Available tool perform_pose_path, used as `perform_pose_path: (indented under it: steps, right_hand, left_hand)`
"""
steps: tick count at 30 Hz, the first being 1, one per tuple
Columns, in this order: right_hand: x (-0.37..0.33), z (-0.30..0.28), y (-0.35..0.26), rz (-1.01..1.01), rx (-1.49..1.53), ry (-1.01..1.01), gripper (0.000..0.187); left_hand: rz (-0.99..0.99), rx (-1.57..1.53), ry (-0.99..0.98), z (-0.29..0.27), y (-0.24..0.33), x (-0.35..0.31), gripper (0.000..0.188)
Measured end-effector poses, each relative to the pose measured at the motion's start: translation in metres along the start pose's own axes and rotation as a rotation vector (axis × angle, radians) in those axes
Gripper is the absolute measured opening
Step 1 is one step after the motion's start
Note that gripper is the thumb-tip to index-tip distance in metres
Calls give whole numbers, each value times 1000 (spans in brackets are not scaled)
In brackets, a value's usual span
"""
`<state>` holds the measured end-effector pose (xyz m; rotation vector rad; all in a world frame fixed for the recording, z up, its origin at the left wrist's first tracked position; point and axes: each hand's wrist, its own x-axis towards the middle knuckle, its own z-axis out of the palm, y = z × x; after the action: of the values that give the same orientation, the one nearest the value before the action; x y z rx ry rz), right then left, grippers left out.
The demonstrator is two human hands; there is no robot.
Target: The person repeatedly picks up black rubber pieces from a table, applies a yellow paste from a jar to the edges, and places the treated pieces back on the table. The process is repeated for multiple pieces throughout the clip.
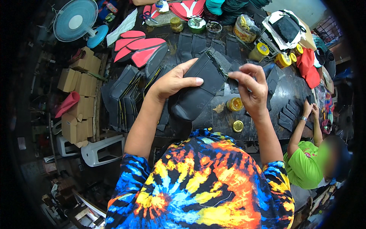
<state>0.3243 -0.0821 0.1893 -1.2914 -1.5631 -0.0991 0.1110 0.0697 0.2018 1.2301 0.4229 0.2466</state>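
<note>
My left hand (173, 82) grips a black leather shoe upper (200, 87), its thumb on the near face and its fingers behind. The upper is held tilted over the worktable, its rounded end toward me. Along its far right edge, the grey lining (220, 59) shows next to a dark, shiny strip. My right hand (251, 84) is at that edge with bent fingers, thumb and forefinger drawn together at the tip. Whatever it pinches is too small to make out. Just below the right hand are an open jar of amber glue (235, 104) and a round gold lid (238, 126).
Stacked black uppers (126, 99) lie to my left, with red-and-black pieces (141, 47) behind. Yellow-lidded jars (261, 51) and a tub (244, 28) stand at the back right. A co-worker in a green shirt (305, 164) handles small black pieces at right. A blue fan (75, 21) stands far left.
</note>
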Motion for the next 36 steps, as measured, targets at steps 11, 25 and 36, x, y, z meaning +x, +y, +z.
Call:
perform_pose_path:
  steps: [11,25,36]
  right_hand:
    - [-27,1,10,198,283,-119,61]
    - [-86,-6,6,843,744,-215,96]
    - [-139,-28,56,428,-564,-585,52]
  left_hand:
    - [73,-36,252,-9,-9,10,81]
    - [277,224,181,66,-104,5,38]
    - [25,-164,405,38,-97,5,35]
